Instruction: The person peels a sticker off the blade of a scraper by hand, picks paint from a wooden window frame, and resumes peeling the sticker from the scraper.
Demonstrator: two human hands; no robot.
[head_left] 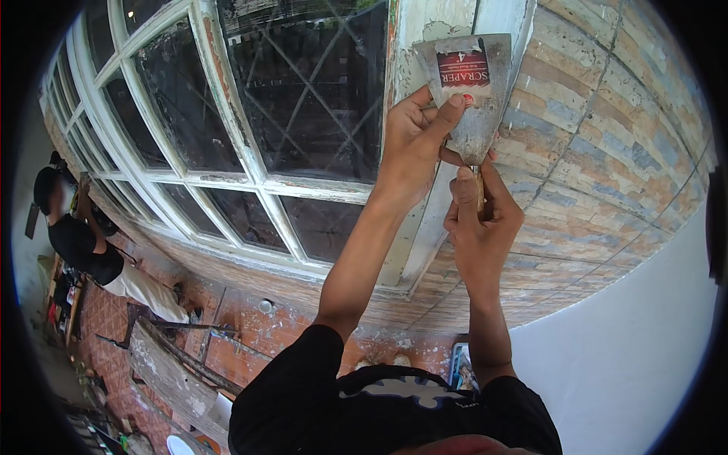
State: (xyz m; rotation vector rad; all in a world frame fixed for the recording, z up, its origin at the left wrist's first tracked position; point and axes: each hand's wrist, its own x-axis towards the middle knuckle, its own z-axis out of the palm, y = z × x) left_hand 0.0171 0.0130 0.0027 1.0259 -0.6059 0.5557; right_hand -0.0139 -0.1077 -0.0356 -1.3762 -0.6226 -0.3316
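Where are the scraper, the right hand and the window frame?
Scraper (pixel 480 125): head view, bare metal of the blade, below the label.
Right hand (pixel 485 227): head view, middle of the hand, near the thumb's base.
Window frame (pixel 262 183): head view, where two white bars cross.

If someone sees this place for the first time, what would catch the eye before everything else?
Most likely the scraper with its red label, right of centre at the top, held in the left hand and the right hand. Next comes the window frame with worn white paint, filling the upper left. At the far left, another person in a black top stands out.
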